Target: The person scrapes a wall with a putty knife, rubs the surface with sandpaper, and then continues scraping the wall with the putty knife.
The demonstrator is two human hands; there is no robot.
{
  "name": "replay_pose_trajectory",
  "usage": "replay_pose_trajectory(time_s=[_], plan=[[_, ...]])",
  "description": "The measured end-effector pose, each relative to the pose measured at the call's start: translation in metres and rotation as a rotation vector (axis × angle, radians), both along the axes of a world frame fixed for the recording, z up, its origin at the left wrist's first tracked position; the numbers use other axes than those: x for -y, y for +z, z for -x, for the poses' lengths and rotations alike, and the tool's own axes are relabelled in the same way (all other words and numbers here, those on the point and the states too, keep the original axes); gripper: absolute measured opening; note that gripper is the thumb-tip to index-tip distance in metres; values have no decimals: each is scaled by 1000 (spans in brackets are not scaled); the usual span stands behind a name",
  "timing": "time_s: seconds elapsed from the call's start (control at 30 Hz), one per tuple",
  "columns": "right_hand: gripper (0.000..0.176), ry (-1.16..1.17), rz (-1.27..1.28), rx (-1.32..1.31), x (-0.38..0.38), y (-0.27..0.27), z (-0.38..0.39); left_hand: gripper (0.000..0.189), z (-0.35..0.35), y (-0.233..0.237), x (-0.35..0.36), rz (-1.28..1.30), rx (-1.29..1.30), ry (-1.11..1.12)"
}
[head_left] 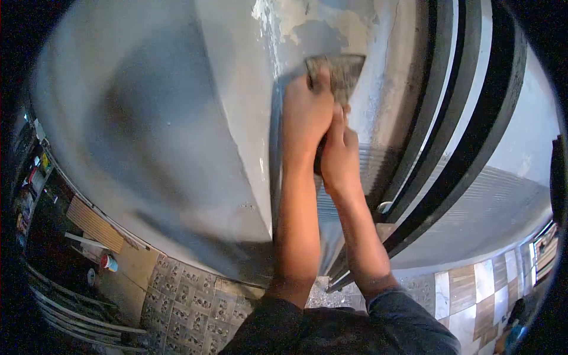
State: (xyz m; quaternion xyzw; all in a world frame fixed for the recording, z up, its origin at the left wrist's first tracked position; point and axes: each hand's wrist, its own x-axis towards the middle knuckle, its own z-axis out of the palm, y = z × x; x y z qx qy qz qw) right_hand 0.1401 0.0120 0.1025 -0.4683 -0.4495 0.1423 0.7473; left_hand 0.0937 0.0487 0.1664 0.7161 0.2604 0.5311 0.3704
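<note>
A wide scraper [344,74] with a worn, stained blade is held against the wall [236,71], its broad edge pointing up. My right hand [341,155] is closed around its handle, which is mostly hidden by the fingers. Higher up, my left hand [307,112] grips the scraper near the blade's left side, with a finger pressed on the blade's face. Around the blade the wall shows a dark grey patch [319,36] and white flaked spots [263,15]. Both forearms reach upward in front of me.
Dark vertical bars [497,112] stand close on the right. Patterned tiles [189,302] cover the floor below, with checkered tiles [473,290] at lower right. A white and red bucket [109,262] stands at lower left, near shelves with goods [26,201].
</note>
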Motion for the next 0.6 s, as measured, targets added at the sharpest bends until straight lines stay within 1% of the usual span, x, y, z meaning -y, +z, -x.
replay_pose_trajectory(time_s=[0.03, 0.07, 0.1, 0.13, 0.17, 0.2, 0.27, 0.3, 0.37, 0.4, 0.43, 0.47, 0.5, 0.53, 0.57, 0.6], plan=[[48, 19, 2, -15, 0, 1, 0, 48, 2, 7, -2, 236, 47, -149], [47, 40, 2, -30, 0, 2, 1, 48, 0, -1, -6, 238, 50, -149], [47, 41, 1, -29, 2, -5, 1, 48, -5, -14, -13, 162, -16, -82], [46, -7, -39, 11, 7, -19, 1, 48, -3, -16, -7, 86, -87, -14], [44, -56, -84, 46, 10, -28, 4, 46, -3, -22, 8, 173, -40, -45], [44, -54, -101, 49, 8, -27, 6, 45, -5, -20, 7, -1, -67, 88], [42, -77, -125, -11, 10, -26, 10, 44, 0, -20, 7, 162, -77, -65], [41, -39, -50, -16, 11, -27, 9, 44, 1, -21, 4, 165, -79, -70], [41, -57, -24, -7, 11, -30, 8, 41, -1, -29, -4, 223, 36, -261], [41, -69, -4, 7, 10, -33, 8, 41, -4, -39, -8, 229, 34, -263], [42, -126, -117, 74, 6, -43, 6, 40, -8, -48, -8, 167, 24, -168], [42, -123, -123, 82, 6, -48, 5, 39, -11, -53, -11, 91, 11, -70], [43, -94, -69, 35, 7, -42, 7, 39, -7, -44, -10, 66, 23, -70], [43, -68, -7, -12, 8, -38, 7, 40, 0, -35, -5, 141, 17, -147], [43, -71, -14, -2, 7, -39, 6, 40, 3, -31, 0, 226, 12, -226], [44, -59, -47, -4, 4, -41, 3, 40, 1, -32, 2, 220, 21, -228]])
